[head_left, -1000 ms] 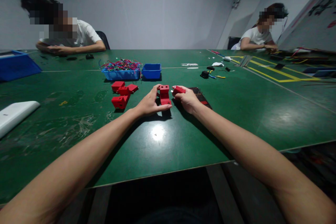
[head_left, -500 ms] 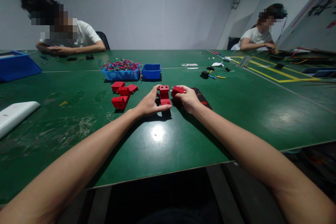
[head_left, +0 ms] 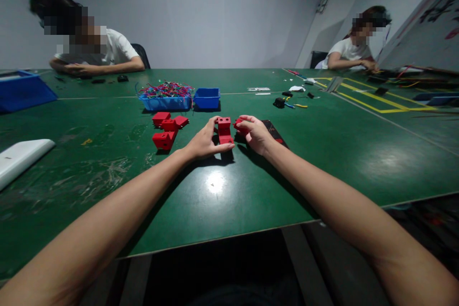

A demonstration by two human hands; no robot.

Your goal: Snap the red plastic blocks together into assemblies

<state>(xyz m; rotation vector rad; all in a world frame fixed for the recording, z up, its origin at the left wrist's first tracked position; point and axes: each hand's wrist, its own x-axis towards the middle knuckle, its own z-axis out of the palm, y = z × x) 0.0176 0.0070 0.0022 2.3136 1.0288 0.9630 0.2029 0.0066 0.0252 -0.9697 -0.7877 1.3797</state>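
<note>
My left hand [head_left: 203,142] rests on the green table [head_left: 287,162] and grips a red block assembly [head_left: 224,130] that stands upright, thumb below and fingers behind it. Just to its right, my right hand [head_left: 255,132] is closed around a smaller red block [head_left: 239,125], held close against the assembly's right side. Whether the two red parts touch is unclear. Several more red blocks [head_left: 165,128] lie in a loose group to the left of my left hand.
A blue tray of coloured wires [head_left: 165,95] and a small blue bin [head_left: 207,98] stand behind the blocks. A dark flat object [head_left: 276,133] lies under my right wrist. A white device [head_left: 19,155] sits far left. Two other people sit at the far side.
My right hand has turned and drawn the small red block left, closer to the assembly, with the fingers curling over it. My left hand has stayed still.
</note>
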